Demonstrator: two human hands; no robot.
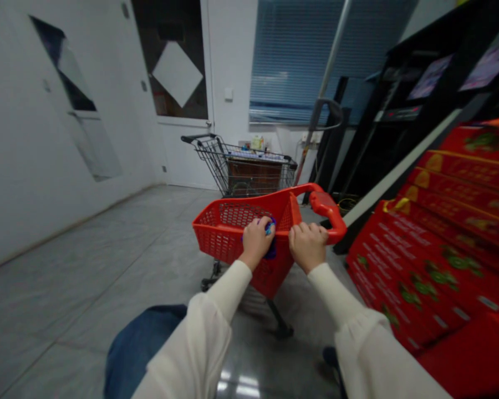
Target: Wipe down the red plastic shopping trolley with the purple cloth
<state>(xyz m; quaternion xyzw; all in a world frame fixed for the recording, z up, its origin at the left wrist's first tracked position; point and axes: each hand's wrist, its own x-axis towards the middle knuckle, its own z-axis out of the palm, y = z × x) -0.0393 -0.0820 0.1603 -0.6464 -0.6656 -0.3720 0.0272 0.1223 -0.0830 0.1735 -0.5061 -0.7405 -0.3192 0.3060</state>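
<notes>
1. Left hand (255, 241): closed in a narrow grip around a small blue-and-purple item (270, 249) at the near rim of the basket. The item is mostly hidden by the fingers, and its exact kind cannot be told.
2. Right hand (307, 246): fingers curled over the same near rim, in a firm, narrow hold just beside the left hand.
3. Red plastic shopping basket (270, 271): perforated, mounted on a small wheeled cart and located directly below both hands. Its red plastic handle (326, 209) rises at the far right, apart from the right hand.
4. Cream sleeves (228, 291): gathered, covering both forearms.
5. Wire shopping cart (216, 163): metal, standing ahead of the basket, with a brown carton (253, 176) and assorted small goods inside.
6. Red printed cartons (424, 249): stacked and leaning at the right, near the basket.
7. Black display unit (416, 105): tall, with lit screens, behind the cartons.
8. Surroundings: grey tiled floor (87, 277), white door (178, 83) with a pale diamond-shaped panel, and blue window blind (307, 61) beyond the wire cart.
9. Blue denim fabric (143, 349): at the lower edge of the view.
</notes>
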